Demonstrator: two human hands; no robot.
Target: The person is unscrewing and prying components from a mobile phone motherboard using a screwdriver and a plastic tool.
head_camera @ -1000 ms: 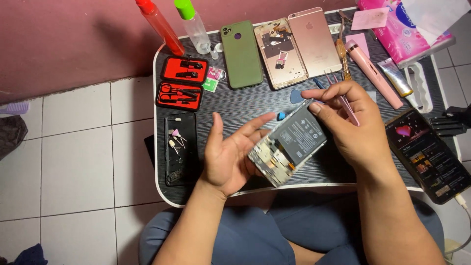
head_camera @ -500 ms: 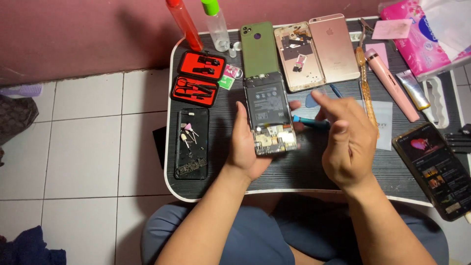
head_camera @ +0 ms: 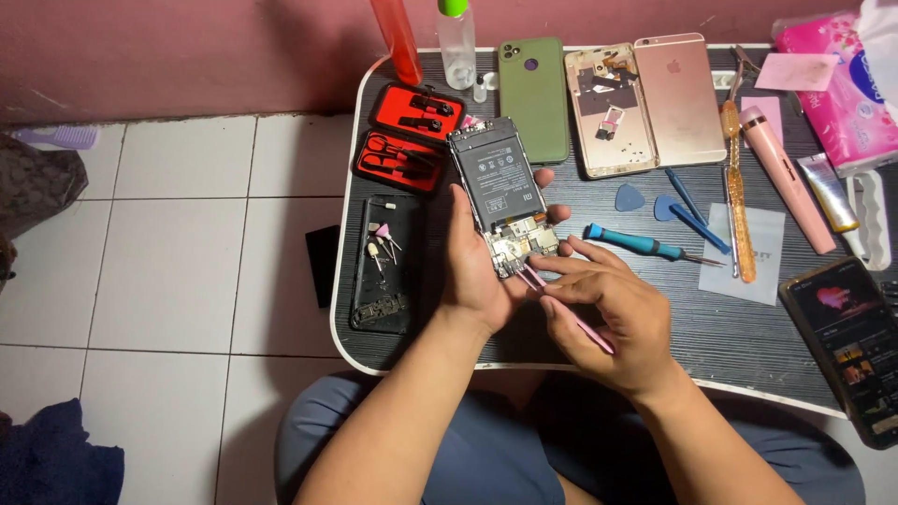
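My left hand [head_camera: 474, 266] grips an opened phone [head_camera: 502, 194] with its black battery and circuit board exposed, held above the small dark table [head_camera: 730, 351]. My right hand [head_camera: 613, 313] pinches a thin pink tool [head_camera: 571, 313], whose tip touches the board at the phone's lower end. A blue-handled screwdriver [head_camera: 636, 243] lies just right of the phone.
On the table lie a green phone case [head_camera: 533, 98], an open phone shell [head_camera: 608, 108], a rose-gold back cover [head_camera: 680, 84], a red tool kit [head_camera: 407, 136], a black tray of small parts [head_camera: 383, 257], blue picks [head_camera: 629, 197], a lit phone [head_camera: 847, 337] and two bottles [head_camera: 426, 37].
The opened phone has turned upright in my left hand and shifted left. My right hand came down below it and brought the pink tool to the board.
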